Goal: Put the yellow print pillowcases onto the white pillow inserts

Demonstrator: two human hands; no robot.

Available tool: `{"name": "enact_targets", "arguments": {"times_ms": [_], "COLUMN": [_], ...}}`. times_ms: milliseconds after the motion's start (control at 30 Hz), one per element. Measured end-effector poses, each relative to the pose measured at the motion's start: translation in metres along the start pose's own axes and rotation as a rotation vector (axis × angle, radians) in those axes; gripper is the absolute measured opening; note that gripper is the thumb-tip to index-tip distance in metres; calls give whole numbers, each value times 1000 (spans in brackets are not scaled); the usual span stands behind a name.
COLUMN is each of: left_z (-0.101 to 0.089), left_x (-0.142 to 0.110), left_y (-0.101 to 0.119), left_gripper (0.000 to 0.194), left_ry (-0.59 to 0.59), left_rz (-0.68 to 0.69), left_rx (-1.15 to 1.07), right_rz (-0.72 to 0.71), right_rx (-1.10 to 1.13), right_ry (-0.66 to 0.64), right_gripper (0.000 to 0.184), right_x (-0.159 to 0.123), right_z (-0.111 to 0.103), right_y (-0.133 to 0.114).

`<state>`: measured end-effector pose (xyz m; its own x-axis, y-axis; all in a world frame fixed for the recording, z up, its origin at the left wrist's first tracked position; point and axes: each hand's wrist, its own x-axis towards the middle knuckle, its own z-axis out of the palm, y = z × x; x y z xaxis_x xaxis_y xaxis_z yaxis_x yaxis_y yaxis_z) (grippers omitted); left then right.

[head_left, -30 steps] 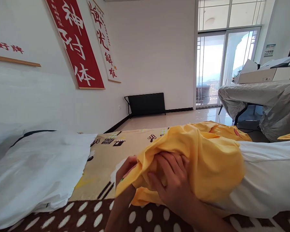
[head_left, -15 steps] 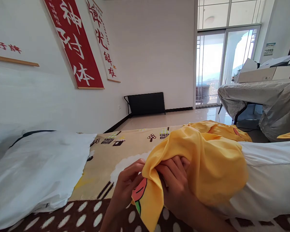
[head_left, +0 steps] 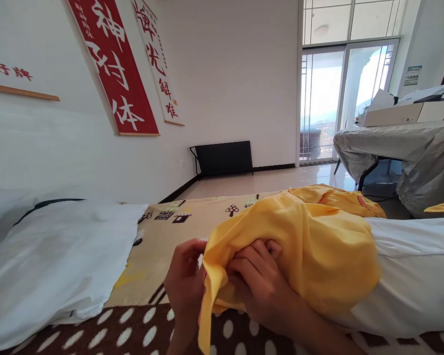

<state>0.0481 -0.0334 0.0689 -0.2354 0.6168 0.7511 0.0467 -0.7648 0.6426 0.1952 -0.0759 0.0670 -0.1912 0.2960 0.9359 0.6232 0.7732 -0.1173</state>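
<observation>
A yellow pillowcase with a coloured print on its flap is bunched over the near end of a white pillow. My right hand has its fingers curled into the folds, gripping the cloth near its open edge. At the hanging corner, my left hand pinches the edge of the same pillowcase; its fingertips are partly behind the cloth. Both hands are above a beige and brown patterned blanket.
Another white pillow or cloth lies on the left. Beyond the bed are a black folded panel against the wall and a plastic-covered table bearing a box. More yellow fabric lies behind the pillow.
My left hand has moved left and turned more upright, pulling the pillowcase corner left, so its print is now mostly hidden. My right hand has shifted slightly left, still gripping the cloth.
</observation>
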Motion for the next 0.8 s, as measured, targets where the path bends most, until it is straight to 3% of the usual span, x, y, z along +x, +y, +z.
{"name": "enact_targets", "arguments": {"times_ms": [33, 167, 433, 533, 667, 800], "left_z": [-3, -16, -7, -8, -14, -14], "left_x": [-1, 5, 7, 7, 11, 14], "left_y": [2, 11, 13, 8, 1, -3], "left_gripper": [22, 16, 11, 10, 15, 23], "left_ry": [-40, -379, -578, -600, -491, -352], "left_rz": [-14, -50, -79, -107, -200, -372], "left_rx": [5, -77, -97, -142, -286, -370], "right_rz": [3, 8, 18, 23, 85, 142], "right_rx": [10, 30, 30, -42, -319, -381], "right_ry": [1, 33, 82, 121, 354, 305], "right_gripper": [17, 16, 15, 22, 29, 17], "right_x": [1, 5, 5, 4, 5, 9], "right_z": [-2, -7, -8, -14, -26, -36], "right_y": [1, 2, 6, 11, 24, 34]}}
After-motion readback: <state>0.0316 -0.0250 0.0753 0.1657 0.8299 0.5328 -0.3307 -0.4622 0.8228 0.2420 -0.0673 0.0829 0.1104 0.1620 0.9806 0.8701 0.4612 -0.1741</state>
